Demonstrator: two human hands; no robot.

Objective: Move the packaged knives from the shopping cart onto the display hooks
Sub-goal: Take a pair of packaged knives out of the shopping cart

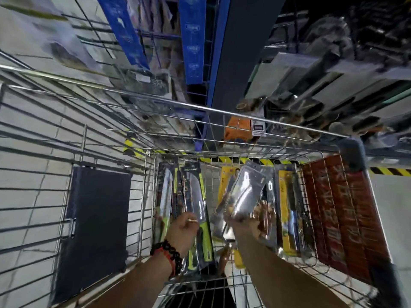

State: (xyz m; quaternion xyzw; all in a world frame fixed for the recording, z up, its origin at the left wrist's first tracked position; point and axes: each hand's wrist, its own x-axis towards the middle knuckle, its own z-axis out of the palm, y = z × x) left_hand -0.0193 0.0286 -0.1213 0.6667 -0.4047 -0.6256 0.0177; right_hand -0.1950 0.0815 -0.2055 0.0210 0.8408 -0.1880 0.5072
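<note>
Your right hand (pixel 246 221) grips a clear-packaged knife (pixel 243 194) by its lower end, holding it tilted above the other packs inside the shopping cart (pixel 222 112). Your left hand (pixel 183 230) is down in the cart too, fingers curled on a green-handled packaged knife (pixel 199 210) that lies lengthwise along the basket floor; a ring (pixel 190 220) shows on one finger and a dark beaded bracelet (pixel 169 252) with an orange band circles that wrist.

Just left of your left hand, more dark-carded knife packs (pixel 165 192) lie side by side against the cart's inner wire divider. Beyond your right hand sit yellow-carded knife packs (pixel 287 210), one behind the raised pack and another just to its right. Further right, a red printed panel (pixel 340 210) leans along the cart's side wall.

Left of the divider, a dark flat panel (pixel 95 230) hangs on the outer wire section. Past the cart's far rim stand blurred shelves, a blue upright (pixel 192 38), and an orange box (pixel 239 127); yellow-black hazard tape (pixel 391 171) runs along the floor.
</note>
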